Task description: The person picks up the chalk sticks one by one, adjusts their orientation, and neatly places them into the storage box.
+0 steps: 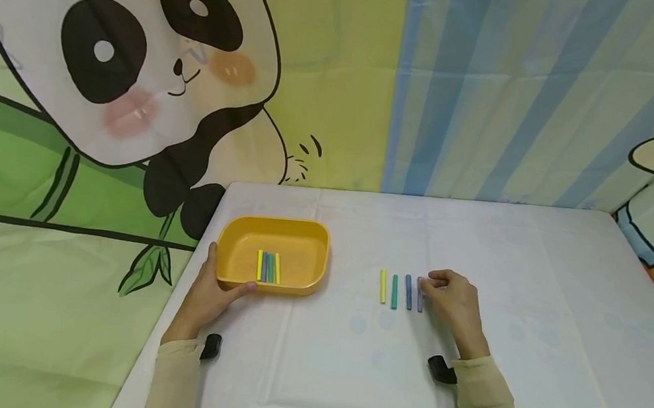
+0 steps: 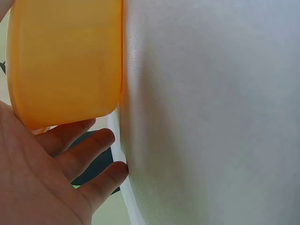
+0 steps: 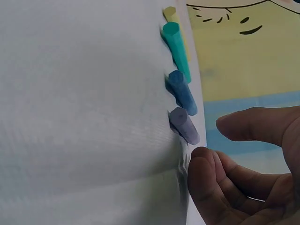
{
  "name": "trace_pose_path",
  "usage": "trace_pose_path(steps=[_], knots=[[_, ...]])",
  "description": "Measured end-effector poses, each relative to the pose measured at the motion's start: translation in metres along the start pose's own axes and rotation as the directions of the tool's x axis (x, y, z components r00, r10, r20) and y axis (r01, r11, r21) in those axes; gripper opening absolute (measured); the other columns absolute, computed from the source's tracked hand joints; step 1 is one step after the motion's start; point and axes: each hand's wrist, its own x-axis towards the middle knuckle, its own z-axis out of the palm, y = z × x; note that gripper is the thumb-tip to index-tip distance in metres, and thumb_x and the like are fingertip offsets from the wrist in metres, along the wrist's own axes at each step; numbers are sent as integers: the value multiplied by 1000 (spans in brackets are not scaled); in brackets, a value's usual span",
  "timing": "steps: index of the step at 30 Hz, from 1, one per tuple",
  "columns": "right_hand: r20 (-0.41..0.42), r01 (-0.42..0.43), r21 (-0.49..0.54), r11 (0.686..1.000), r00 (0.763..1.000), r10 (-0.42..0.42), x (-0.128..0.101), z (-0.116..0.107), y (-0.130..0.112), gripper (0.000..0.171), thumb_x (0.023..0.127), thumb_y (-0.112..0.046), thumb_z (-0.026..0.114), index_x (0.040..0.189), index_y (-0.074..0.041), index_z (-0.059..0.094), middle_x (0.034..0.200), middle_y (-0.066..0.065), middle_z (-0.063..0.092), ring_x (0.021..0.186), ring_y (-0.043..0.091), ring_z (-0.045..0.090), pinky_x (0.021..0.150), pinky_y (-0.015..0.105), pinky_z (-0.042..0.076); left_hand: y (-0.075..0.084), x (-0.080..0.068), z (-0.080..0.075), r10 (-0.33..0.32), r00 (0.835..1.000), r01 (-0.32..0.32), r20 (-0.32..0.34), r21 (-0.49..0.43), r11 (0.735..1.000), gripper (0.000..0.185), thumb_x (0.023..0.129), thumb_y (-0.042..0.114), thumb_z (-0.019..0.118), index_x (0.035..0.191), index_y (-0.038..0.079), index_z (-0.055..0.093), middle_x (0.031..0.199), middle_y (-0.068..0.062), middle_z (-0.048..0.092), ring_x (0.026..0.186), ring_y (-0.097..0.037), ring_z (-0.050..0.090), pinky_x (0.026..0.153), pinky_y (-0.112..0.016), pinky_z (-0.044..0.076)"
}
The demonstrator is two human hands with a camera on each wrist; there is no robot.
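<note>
In the head view my left hand [image 1: 206, 298] grips the near left corner of a yellow plastic tray [image 1: 311, 282], thumb along the near rim and fingers at the left side. Up close in the left wrist view, lower fingers [image 2: 89, 154] lie beside the tray's orange-looking wall [image 2: 70, 61]. My right hand [image 1: 457, 304] is at a purple chalk stick [image 1: 420, 300], the rightmost of a row. Thumb and fingertips stand apart beside the purple stick [image 3: 185, 125] in the right wrist view. Leftward stand blue [image 1: 409, 292], green [image 1: 395, 292] and yellow [image 1: 383, 286] sticks.
Several chalk sticks [image 1: 270, 268] in yellow, purple and green lie side by side inside the tray. A white cloth [image 1: 332, 377] covers the table. Behind it hangs a printed curtain with a panda [image 1: 154, 79]. Black wrist devices [image 1: 442, 370] jut from both sleeves.
</note>
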Motion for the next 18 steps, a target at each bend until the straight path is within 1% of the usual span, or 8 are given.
trace_pose_path(steps=[3, 7, 13, 18], knots=[[6, 20, -10, 1000, 1000, -19, 0, 2, 2, 42, 96, -34, 67, 121, 0, 69, 107, 13, 72, 92, 26, 64, 72, 33, 51, 0, 0, 0, 8, 1000, -8, -1, -7, 1000, 137, 74, 62, 84, 158, 37, -21, 168, -15, 9, 151, -35, 18, 119, -61, 17], [8, 25, -22, 999, 1000, -25, -1, 6, 4, 40, 96, -31, 67, 120, 1, 69, 106, 14, 72, 90, 26, 65, 70, 33, 52, -1, 0, 0, 7, 1000, -7, 0, -8, 1000, 137, 73, 63, 84, 158, 37, -21, 168, -16, 9, 151, -36, 18, 119, -62, 18], [11, 22, -63, 998, 1000, -22, -3, 11, 2, 38, 93, -27, 65, 119, 1, 68, 106, 14, 72, 92, 27, 66, 73, 38, 55, 0, 0, -1, -6, 1000, 6, -1, -2, 1000, 138, 73, 64, 83, 158, 36, -21, 168, -16, 7, 151, -36, 17, 119, -62, 17], [1, 31, -69, 997, 1000, -31, -2, 16, 3, 36, 90, -22, 67, 118, 1, 68, 103, 13, 71, 88, 26, 66, 70, 35, 55, 1, -2, -1, -20, 1000, 20, 4, -2, 1000, 138, 73, 64, 83, 158, 35, -22, 168, -16, 6, 152, -37, 16, 119, -62, 16]])
